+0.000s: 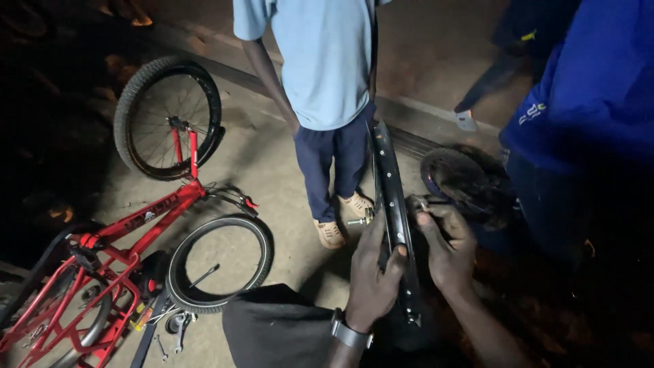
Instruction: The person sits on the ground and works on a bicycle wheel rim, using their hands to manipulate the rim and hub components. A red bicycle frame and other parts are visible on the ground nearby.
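A bare black bicycle wheel rim (390,178) stands edge-on in front of me, its hub axle (359,220) poking out to the left. My left hand (373,271), with a watch on the wrist, grips the rim from the left side. My right hand (446,247) is on the rim's right side, with thumb and fingers pinched around a small metal part (417,202) near the rim. What that part is cannot be made out in the dim light.
A red bicycle (116,232) lies on the concrete at left, its front wheel (167,117) still on. A loose tyre (219,263) and wrenches (176,330) lie beside it. One person in a light blue shirt (325,54) stands ahead, another in blue (586,95) at right.
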